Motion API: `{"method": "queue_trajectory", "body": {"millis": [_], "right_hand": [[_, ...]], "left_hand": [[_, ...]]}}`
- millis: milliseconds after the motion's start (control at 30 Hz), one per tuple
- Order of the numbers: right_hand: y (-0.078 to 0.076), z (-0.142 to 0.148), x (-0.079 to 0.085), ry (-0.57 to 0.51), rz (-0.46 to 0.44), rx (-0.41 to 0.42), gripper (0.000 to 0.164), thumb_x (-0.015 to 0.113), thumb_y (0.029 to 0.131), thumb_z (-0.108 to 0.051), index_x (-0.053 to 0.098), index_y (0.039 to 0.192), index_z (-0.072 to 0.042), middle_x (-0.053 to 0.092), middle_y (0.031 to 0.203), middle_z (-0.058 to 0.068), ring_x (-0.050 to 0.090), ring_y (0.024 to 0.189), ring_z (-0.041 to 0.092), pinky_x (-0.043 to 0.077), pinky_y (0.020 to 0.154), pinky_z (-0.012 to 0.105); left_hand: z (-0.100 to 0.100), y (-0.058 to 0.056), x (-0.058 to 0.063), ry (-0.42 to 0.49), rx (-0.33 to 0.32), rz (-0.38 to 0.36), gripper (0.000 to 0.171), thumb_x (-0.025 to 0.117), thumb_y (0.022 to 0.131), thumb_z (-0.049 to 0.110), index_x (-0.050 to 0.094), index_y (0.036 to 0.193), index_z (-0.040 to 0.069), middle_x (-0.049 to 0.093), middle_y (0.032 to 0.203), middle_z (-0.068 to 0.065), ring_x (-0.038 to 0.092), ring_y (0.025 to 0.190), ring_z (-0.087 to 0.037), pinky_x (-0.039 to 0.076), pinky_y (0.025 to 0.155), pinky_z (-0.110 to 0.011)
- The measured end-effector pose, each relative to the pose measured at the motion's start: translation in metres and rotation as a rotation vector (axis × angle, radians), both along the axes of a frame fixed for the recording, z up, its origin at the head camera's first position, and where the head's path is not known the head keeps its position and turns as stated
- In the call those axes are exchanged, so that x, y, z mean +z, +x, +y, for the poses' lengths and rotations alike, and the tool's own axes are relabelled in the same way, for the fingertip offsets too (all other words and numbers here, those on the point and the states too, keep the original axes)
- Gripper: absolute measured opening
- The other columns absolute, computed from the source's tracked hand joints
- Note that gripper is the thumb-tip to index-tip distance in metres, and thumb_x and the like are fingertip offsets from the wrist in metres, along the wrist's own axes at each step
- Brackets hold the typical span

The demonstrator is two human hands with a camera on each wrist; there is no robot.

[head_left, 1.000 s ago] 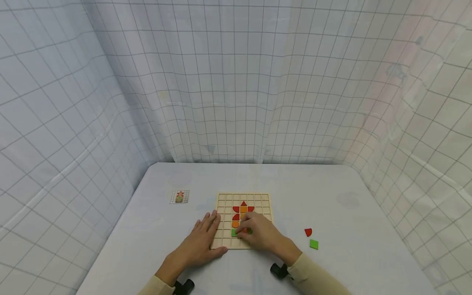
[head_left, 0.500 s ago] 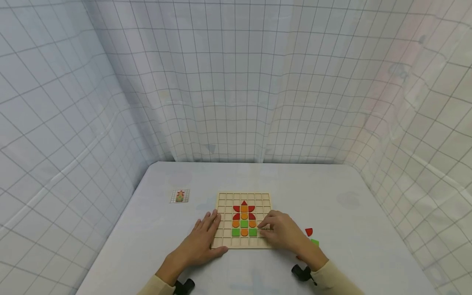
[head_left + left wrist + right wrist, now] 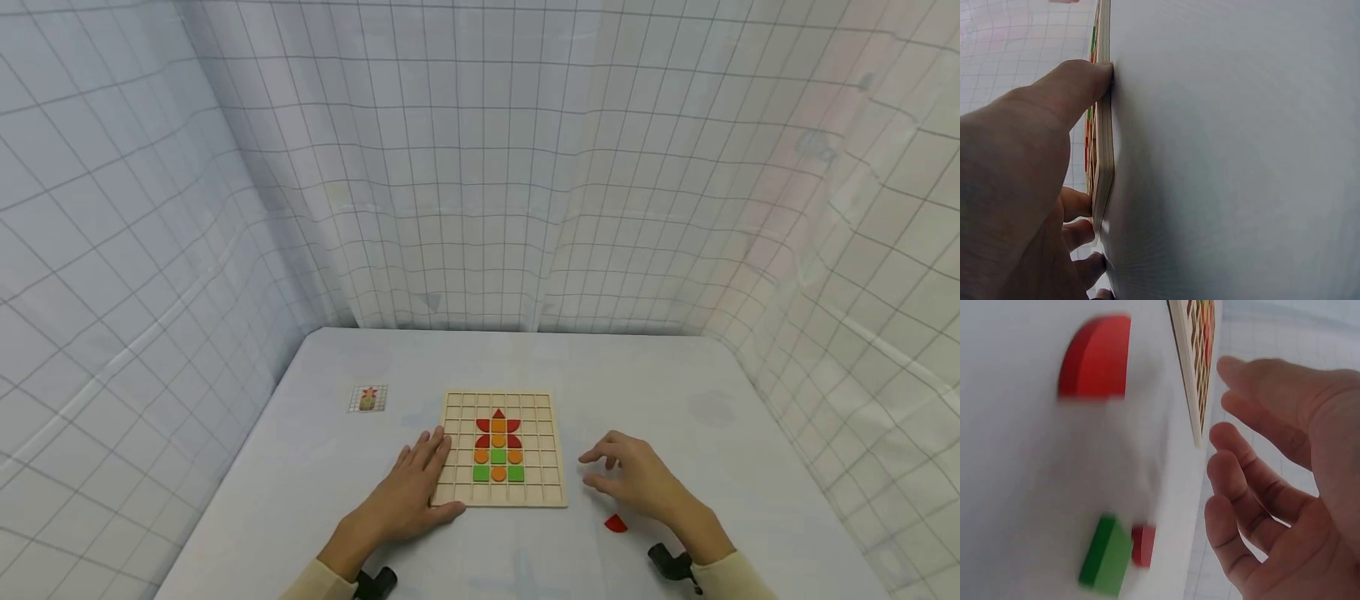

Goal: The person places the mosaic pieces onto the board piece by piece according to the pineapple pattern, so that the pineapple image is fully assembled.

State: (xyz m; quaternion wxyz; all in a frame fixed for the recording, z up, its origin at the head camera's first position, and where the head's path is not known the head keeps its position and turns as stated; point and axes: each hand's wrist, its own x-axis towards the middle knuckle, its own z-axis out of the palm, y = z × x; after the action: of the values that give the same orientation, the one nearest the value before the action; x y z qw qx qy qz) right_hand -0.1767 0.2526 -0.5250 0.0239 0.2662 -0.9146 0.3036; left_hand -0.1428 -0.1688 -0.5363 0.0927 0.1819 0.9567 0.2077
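Note:
A wooden grid board [image 3: 543,492] lies on the table, with red, orange and green pieces set in a figure in its squares, among them a green square piece [image 3: 516,473] at the figure's lower right. My left hand [image 3: 401,497] rests at the board's left side, fingers extended; in the left wrist view its thumb [image 3: 1079,84] touches the board's edge. To the right of the board my right hand [image 3: 637,479] hovers, fingers loosely bent, holding nothing. Below it lies a red quarter-circle piece [image 3: 616,523]. The right wrist view also shows a green piece [image 3: 1107,556] and another red piece [image 3: 1144,545].
A small picture card [image 3: 367,398] with a coloured figure on a grid lies at the back left of the white table [image 3: 660,375]. Gridded white curtains [image 3: 480,208] close off the back and both sides.
My right hand has drawn back from the board to the right, uncovering the figure's lower part. It now covers the loose pieces at right. My left hand has stayed in place.

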Motion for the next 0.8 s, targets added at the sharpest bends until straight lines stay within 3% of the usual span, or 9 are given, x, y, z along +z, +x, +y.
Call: {"method": "queue_trajectory", "body": {"millis": [267, 433, 800], "right_hand": [[0.006, 0.042, -0.002, -0.040, -0.071, -0.019, 0.029, 0.102, 0.093, -0.026, 0.088, 0.118, -0.019, 0.077, 0.109, -0.004, 0.063, 0.085, 0.004, 0.053, 0.072, 0.023], [0.012, 0.065, -0.011, -0.047, -0.065, -0.014, 0.041, 0.105, 0.089, -0.031, 0.086, 0.123, -0.019, 0.076, 0.113, -0.004, 0.060, 0.086, 0.002, 0.053, 0.073, 0.024], [0.020, 0.084, -0.020, -0.060, -0.104, -0.001, 0.043, 0.107, 0.086, -0.027, 0.082, 0.121, -0.019, 0.071, 0.106, -0.008, 0.058, 0.082, 0.002, 0.051, 0.071, 0.021]], "left_hand": [[-0.001, 0.000, -0.003, 0.004, 0.004, -0.010, 0.114, 0.080, 0.105, 0.066, 0.029, 0.184, 0.003, 0.021, 0.196, -0.018, 0.020, 0.184, -0.044, 0.022, 0.146, -0.070], [-0.001, 0.000, -0.003, 0.002, 0.007, -0.018, 0.114, 0.080, 0.104, 0.067, 0.029, 0.184, 0.003, 0.021, 0.196, -0.017, 0.020, 0.184, -0.043, 0.021, 0.147, -0.069], [-0.001, -0.001, -0.005, -0.001, 0.005, -0.012, 0.115, 0.080, 0.104, 0.068, 0.029, 0.184, 0.003, 0.021, 0.196, -0.018, 0.020, 0.184, -0.044, 0.022, 0.146, -0.070]]}}
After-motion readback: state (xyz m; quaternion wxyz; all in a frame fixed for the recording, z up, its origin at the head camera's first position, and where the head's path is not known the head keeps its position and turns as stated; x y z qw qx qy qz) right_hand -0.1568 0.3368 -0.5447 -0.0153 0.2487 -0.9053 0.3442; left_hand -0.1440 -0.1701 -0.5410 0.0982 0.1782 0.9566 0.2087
